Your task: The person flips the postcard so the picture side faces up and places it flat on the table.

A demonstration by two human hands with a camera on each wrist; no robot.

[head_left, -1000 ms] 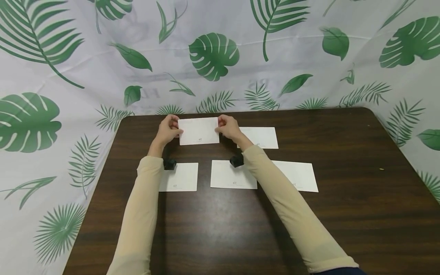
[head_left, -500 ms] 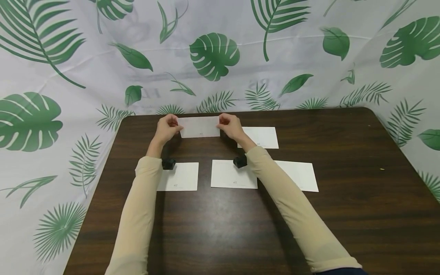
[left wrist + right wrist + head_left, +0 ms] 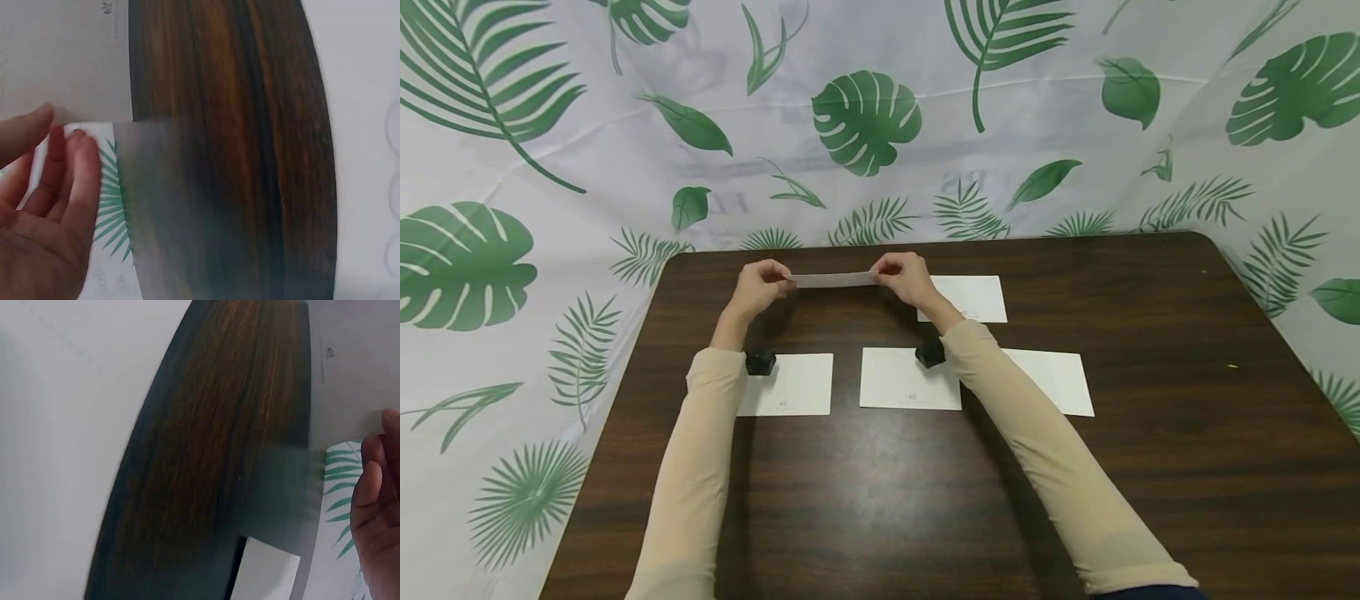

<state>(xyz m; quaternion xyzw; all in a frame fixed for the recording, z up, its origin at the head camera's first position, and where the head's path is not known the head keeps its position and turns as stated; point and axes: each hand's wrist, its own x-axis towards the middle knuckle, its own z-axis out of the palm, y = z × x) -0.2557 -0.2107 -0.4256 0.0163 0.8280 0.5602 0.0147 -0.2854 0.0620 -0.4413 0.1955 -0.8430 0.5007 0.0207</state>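
Observation:
Both hands hold a white rectangular paper card (image 3: 833, 280) above the back of the dark table. It is tipped so that the head view catches it nearly edge-on. The left hand (image 3: 757, 287) pinches its left end, and the right hand (image 3: 906, 279) pinches the other. Small dark print shows on the card (image 3: 69, 56) in the left wrist view, where the thumb of the left hand (image 3: 50, 200) lies against it. The right hand (image 3: 378, 500) is partly cut off by the right wrist view's edge.
Similar white cards lie flat on the wood-grain table (image 3: 865, 500): a left one (image 3: 797, 387), a middle one (image 3: 898, 383), a right one (image 3: 1056, 379) partly under the right sleeve, and one farther back (image 3: 970, 296). A leaf-patterned curtain (image 3: 865, 125) hangs behind the table.
The held card has tilted from showing its printed face to nearly edge-on in the head view. Both hands have turned with it, the left shifting slightly left. The cards on the table stay put.

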